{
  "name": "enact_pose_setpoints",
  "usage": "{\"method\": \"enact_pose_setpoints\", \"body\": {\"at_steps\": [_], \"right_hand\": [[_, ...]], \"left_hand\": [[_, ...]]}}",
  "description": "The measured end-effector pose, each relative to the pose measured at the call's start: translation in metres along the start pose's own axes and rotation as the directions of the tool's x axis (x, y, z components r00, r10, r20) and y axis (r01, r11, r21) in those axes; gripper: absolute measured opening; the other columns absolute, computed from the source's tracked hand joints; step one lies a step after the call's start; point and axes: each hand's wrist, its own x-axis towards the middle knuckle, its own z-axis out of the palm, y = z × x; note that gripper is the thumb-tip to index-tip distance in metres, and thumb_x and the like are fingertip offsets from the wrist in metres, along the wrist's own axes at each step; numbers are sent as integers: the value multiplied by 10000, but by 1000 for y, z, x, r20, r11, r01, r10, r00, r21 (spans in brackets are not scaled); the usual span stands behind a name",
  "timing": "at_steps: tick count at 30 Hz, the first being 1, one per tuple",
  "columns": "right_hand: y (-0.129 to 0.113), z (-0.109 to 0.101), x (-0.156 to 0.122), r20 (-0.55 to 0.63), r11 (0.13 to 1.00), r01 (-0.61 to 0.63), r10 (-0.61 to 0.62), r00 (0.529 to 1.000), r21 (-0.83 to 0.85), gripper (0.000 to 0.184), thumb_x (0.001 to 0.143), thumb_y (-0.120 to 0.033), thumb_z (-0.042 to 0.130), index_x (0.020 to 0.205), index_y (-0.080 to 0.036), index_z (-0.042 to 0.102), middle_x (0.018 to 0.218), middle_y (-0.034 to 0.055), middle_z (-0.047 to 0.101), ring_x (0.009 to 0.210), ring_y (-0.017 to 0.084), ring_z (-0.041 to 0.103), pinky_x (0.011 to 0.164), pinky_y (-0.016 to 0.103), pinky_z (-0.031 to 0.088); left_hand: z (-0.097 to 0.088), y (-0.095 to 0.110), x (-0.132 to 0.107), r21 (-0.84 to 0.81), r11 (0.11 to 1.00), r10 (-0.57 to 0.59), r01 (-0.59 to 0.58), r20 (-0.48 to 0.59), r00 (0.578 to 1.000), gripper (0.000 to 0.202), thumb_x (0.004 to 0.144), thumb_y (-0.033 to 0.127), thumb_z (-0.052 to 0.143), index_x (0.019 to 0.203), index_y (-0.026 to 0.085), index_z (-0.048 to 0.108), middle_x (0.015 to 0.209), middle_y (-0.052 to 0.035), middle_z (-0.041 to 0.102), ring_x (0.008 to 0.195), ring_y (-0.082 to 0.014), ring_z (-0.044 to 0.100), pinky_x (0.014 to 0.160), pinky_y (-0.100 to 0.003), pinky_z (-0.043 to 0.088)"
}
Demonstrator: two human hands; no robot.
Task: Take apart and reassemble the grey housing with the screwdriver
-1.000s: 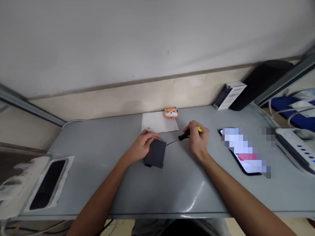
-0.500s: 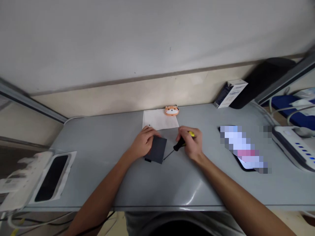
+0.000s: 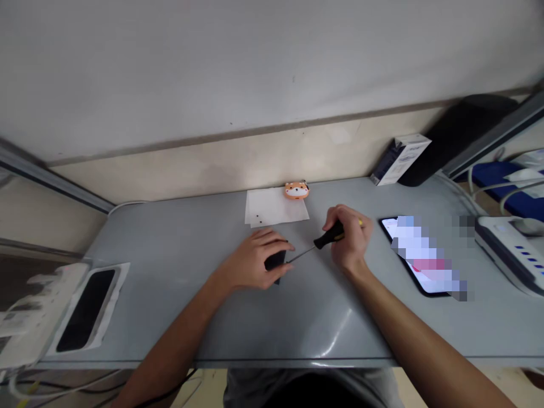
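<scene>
My left hand (image 3: 261,259) is curled over a dark, flat rectangular case (image 3: 276,260), covering most of it; thumb and fingers lie around its right side. My right hand (image 3: 351,235) grips a screwdriver (image 3: 327,237) with a black and yellow handle. Its thin shaft slants down to the left, and the tip is at the left thumb and fingers by the case's right edge. Whether the tip touches the case is too small to tell. Behind the hands lies white paper (image 3: 272,207) with two tiny dark specks on its left part.
An orange animal-faced case (image 3: 296,190) sits on the paper's back corner. A lit phone (image 3: 419,255) lies at the right, near a white power strip (image 3: 510,249). A small carton (image 3: 402,160) leans at the back right. Left, a dark phone (image 3: 87,309) lies beside another power strip (image 3: 42,317).
My left hand has shifted right over the dark case, covering more of it. My right hand has drawn the screwdriver up and right. A second speck on the paper now shows.
</scene>
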Motion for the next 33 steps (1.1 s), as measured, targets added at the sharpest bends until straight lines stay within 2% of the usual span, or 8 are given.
{"method": "enact_pose_setpoints", "body": {"at_steps": [6, 12, 19, 25, 27, 29, 31, 33], "right_hand": [[15, -2, 12, -203, 994, -96, 106, 973, 58, 332, 834, -357, 509, 526, -235, 526, 545, -3, 489, 577, 150, 445, 560, 305, 320], [26, -3, 23, -299, 978, -200, 208, 931, 58, 347, 798, -450, 528, 530, -230, 544, 552, -6, 514, 579, 151, 492, 553, 290, 362], [22, -1, 22, -219, 975, -210, 221, 950, 71, 354, 775, -447, 538, 496, -230, 560, 524, -7, 511, 561, 151, 470, 536, 291, 353], [17, -7, 29, -255, 983, -170, 182, 950, 71, 338, 784, -416, 512, 498, -239, 548, 534, 1, 505, 587, 161, 467, 547, 293, 344], [14, -10, 30, -257, 989, -132, 145, 955, 69, 340, 788, -395, 503, 486, -241, 530, 522, 0, 483, 576, 159, 455, 544, 298, 334], [10, -11, 30, -226, 993, -88, 102, 969, 74, 345, 790, -367, 505, 468, -242, 507, 504, -3, 454, 548, 153, 433, 530, 302, 316], [3, -11, 26, -162, 996, -42, 54, 985, 80, 358, 795, -331, 514, 449, -241, 493, 488, -5, 429, 522, 145, 413, 516, 305, 301], [-6, -11, 20, -85, 997, 5, 2, 996, 82, 376, 806, -297, 515, 435, -240, 496, 470, -5, 416, 501, 142, 402, 504, 306, 290]], "left_hand": [[6, -20, -1, 14, 998, -55, 56, -51, 997, 267, 1098, 285, 536, 988, 226, 772, 941, -48, 774, 916, -199, 680, 913, -369, 544], [-16, -58, 17, 155, 935, -272, 319, -264, 925, 190, 1036, 274, 648, 912, 236, 786, 936, -36, 766, 938, -215, 668, 918, -375, 519], [-20, -75, 44, 212, 907, -348, 365, -114, 931, 123, 971, 286, 731, 900, 216, 803, 922, -48, 733, 954, -233, 668, 981, -411, 505], [-27, -66, 25, 152, 924, -334, 350, -121, 935, 229, 1008, 371, 639, 1095, 236, 801, 1087, -82, 740, 1129, -269, 656, 1076, -464, 508], [-35, -57, 9, 31, 935, -353, 354, -34, 935, 326, 1027, 422, 599, 1269, 265, 752, 1285, -90, 713, 1243, -267, 634, 1103, -451, 512], [-47, -47, -6, -124, 917, -352, 380, 198, 915, 441, 1016, 473, 624, 1430, 325, 658, 1437, -85, 661, 1252, -256, 652, 1087, -436, 539], [-56, -39, -14, -170, 917, -277, 362, 384, 881, 714, 872, 486, 825, 1529, 380, 566, 1578, -83, 559, 1393, -304, 573, 1165, -473, 486], [-60, -32, -16, -170, 917, -260, 360, 430, 864, 770, 821, 471, 883, 1522, 404, 571, 1601, -79, 528, 1457, -329, 516, 1212, -504, 435]]}}
